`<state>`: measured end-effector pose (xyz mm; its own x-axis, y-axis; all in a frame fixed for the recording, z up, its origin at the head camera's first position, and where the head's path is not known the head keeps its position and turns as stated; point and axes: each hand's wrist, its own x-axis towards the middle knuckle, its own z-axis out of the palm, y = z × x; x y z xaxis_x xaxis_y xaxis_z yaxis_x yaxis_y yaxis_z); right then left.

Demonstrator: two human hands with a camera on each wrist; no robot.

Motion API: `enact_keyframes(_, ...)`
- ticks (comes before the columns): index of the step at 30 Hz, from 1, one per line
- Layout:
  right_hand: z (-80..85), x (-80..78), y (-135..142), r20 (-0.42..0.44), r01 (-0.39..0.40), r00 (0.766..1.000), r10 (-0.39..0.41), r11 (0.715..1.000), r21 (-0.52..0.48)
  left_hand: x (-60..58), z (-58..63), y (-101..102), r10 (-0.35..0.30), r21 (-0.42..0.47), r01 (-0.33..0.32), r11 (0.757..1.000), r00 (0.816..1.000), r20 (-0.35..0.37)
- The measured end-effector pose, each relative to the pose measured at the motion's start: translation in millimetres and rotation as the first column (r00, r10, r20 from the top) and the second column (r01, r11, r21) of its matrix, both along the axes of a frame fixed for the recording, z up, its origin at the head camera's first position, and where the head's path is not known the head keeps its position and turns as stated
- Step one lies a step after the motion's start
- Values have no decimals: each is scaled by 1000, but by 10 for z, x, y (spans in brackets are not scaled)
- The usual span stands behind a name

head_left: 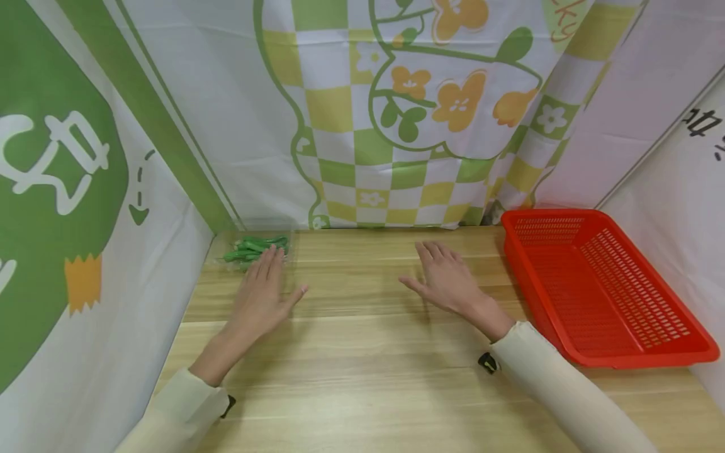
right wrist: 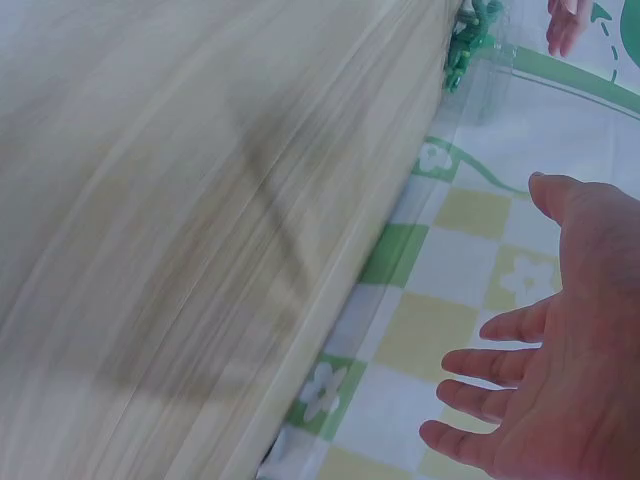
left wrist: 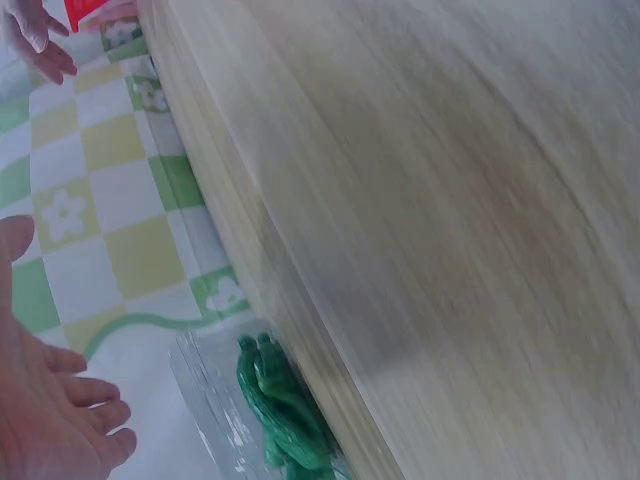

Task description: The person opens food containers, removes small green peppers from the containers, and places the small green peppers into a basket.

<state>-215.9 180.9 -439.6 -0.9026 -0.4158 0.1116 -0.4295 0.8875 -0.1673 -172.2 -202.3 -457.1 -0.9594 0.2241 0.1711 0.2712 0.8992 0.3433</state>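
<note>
My left hand (head_left: 263,296) hovers over the left part of the table with fingers straight, thumb spread and nothing held. Just beyond its fingertips lies a bunch of slender green pieces (head_left: 249,250), which look like green peppers, in a clear plastic container (head_left: 291,236). In the head view the fingertips overlap the bunch; the left wrist view shows the hand apart from it. Right of centre, my right hand (head_left: 450,280) is held above the wood, fingers extended and holding nothing. The red plastic basket (head_left: 518,267) stands to its right.
The wooden table (head_left: 351,371) runs back to a printed checkered cloth (head_left: 391,176). Fabric walls border the left and right sides. The basket, with perforated walls, takes up the right side of the table.
</note>
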Motion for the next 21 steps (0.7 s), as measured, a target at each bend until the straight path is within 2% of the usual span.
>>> enact_keyframes(4, -4, -43, -148, 57, -1, 998, 2, 1000, -18, -46, 25, -107, 50, 74, -50, 996, 999, 4)
enact_keyframes(10, -42, -129, -402, 143, -19, 989, 28, 998, -66, -101, 29, -274, 128, 189, -126, 974, 992, -1)
enact_keyframes(15, -60, -221, -593, 192, -28, 980, 61, 985, -169, -177, 52, -403, 153, 239, -142, 961, 988, -30)
enact_keyframes(21, -116, -318, -868, 234, -32, 968, 91, 969, -245, -254, 52, -608, 183, 321, -173, 931, 983, -2)
